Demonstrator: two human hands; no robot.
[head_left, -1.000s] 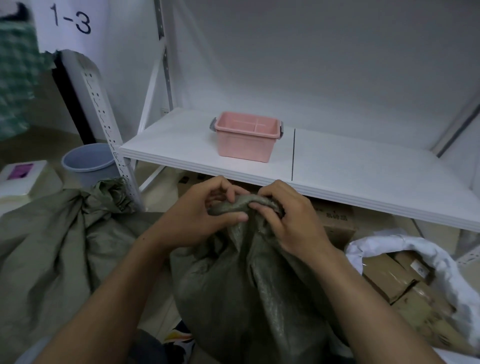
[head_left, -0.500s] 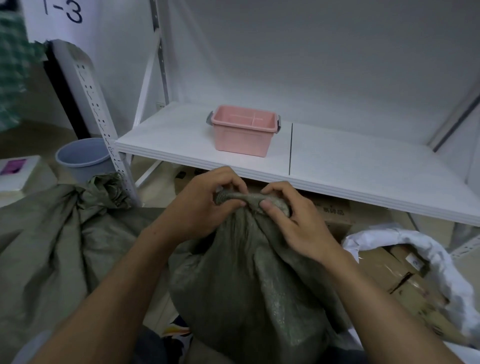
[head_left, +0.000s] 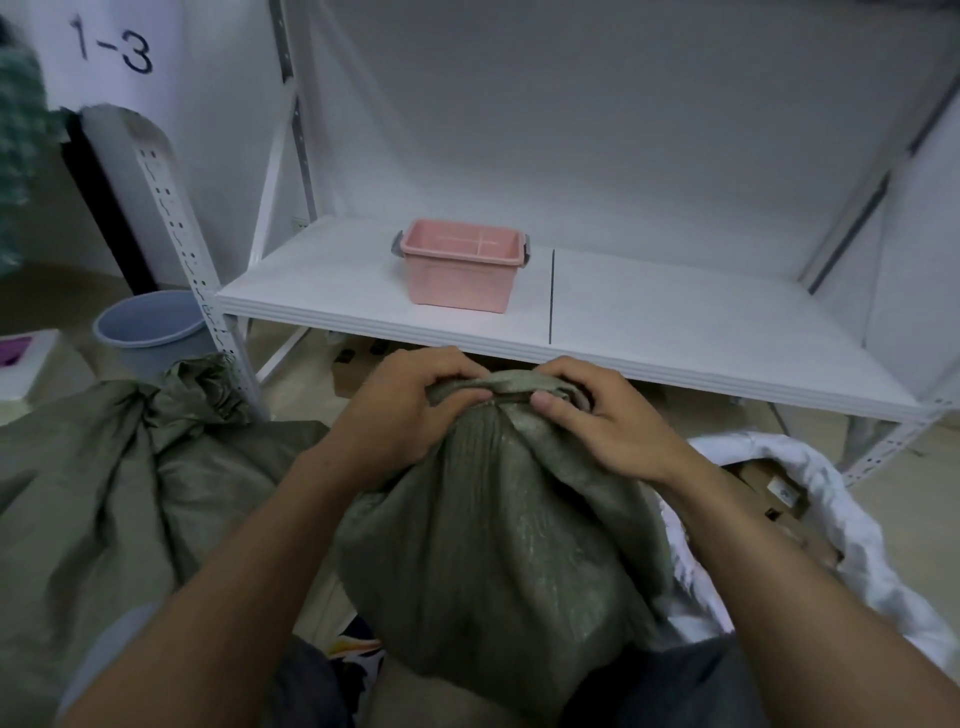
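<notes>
My left hand (head_left: 400, 410) and my right hand (head_left: 608, 421) meet at the top of a green woven sack (head_left: 493, 545), which stands upright on the floor between my forearms, just in front of the front edge of the white shelf (head_left: 675, 332). The sack's mouth is gathered into a twisted neck (head_left: 501, 385) that runs crosswise from one hand to the other. The fingers (head_left: 441, 364) of my left hand are curled over the left end of this neck, with the thumb pressed against it from below. Those of my right hand curl over the right end in the same way, thumb tip on the fabric. Both hands thus grip the sack, and neither is spread. Below the neck the fabric is drawn taut over a rounded, full body. On the shelf a pink plastic bin (head_left: 460, 273) with grey handles stands left of the seam between the two boards, well apart from my hands. A second green sack (head_left: 104, 493) lies slack on the floor to the left, with a blue bucket (head_left: 150, 325) behind it. To the right, a white sack (head_left: 810, 467) holds cardboard boxes (head_left: 769, 488).
</notes>
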